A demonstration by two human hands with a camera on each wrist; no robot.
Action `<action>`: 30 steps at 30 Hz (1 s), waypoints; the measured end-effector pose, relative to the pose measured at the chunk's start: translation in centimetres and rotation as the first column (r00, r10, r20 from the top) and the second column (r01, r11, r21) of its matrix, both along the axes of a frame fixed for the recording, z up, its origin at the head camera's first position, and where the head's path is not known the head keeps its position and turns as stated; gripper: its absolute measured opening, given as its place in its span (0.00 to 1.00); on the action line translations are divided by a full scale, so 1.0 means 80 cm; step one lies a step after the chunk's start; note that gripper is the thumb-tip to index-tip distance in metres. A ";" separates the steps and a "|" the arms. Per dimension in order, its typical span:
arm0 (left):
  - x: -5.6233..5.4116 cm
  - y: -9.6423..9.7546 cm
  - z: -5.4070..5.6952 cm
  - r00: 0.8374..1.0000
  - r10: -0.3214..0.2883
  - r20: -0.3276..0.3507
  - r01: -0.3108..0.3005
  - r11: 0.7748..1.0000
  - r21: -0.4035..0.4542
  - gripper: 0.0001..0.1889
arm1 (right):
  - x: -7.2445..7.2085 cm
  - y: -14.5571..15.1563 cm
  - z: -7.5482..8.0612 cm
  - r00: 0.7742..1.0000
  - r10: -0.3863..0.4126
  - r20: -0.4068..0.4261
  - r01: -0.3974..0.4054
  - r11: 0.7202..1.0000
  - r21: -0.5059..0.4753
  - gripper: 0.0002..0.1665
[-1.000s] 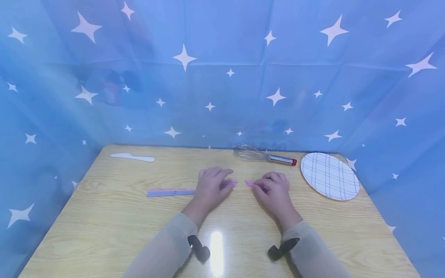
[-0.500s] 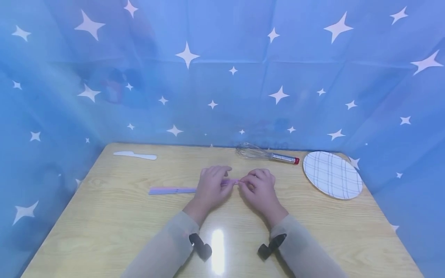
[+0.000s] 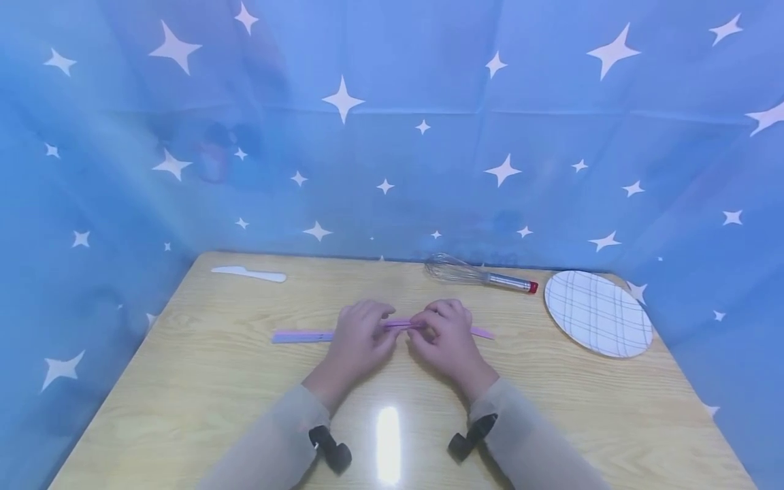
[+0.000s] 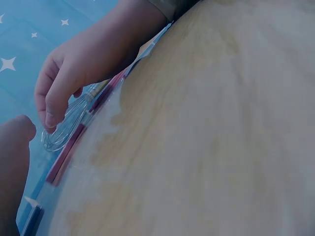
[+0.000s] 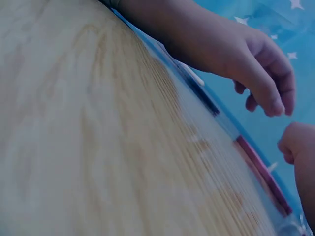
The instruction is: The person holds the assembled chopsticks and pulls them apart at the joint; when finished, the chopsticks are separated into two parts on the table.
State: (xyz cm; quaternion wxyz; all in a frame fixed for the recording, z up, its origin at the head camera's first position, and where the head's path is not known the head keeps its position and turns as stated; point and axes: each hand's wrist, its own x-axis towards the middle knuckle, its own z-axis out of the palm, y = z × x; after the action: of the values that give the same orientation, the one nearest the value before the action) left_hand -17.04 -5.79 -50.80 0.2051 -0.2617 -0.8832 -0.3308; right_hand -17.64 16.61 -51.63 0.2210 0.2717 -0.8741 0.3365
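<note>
Thin chopstick-like sticks lie roughly in one line across the table, in several stretches with gaps: lavender-blue sticks (image 3: 303,337) at left, pink sticks (image 3: 398,324) in the middle, a pink end (image 3: 483,333) at right. My left hand (image 3: 357,344) is over the join of the blue and pink, hiding part of it. My right hand (image 3: 446,340) is over the other gap. The fingers of both bend loosely downward. In the wrist views the left fingertips (image 5: 277,109) and right fingertips (image 4: 51,120) show above the row, with nothing visible between them.
Behind the hands lies a wire whisk (image 3: 480,274) with a red-tipped handle. A white plate (image 3: 598,314) with a grid pattern sits at the right edge. A white knife (image 3: 248,273) rests at the far left. A blue starred curtain (image 3: 392,136) borders the table (image 3: 184,408).
My right hand has moved left toward the left hand, uncovering the right end of the pink sticks. The left hand stays over the row, slightly further left. The sticks lie as before.
</note>
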 end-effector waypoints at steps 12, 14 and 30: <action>0.014 -0.054 0.003 0.998 0.045 0.046 -0.045 0.999 -0.010 0.13 | 0.002 -0.055 0.008 0.995 0.094 -0.019 -0.094 0.995 0.017 0.09; 0.015 -0.063 0.003 0.996 0.063 0.064 -0.062 0.998 -0.015 0.13 | 0.002 -0.065 0.010 0.995 0.096 -0.006 -0.095 0.995 0.030 0.08; 0.025 -0.152 -0.002 0.985 0.170 0.041 -0.170 0.985 0.004 0.07 | 0.004 -0.134 0.009 0.996 0.078 0.045 -0.083 0.989 0.122 0.07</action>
State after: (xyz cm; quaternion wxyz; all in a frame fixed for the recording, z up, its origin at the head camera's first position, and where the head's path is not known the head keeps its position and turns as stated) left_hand -15.01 -17.97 -50.93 0.2156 -0.1779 -0.9050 -0.3206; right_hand -17.34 5.86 -50.89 0.1724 0.3131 -0.8859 0.2956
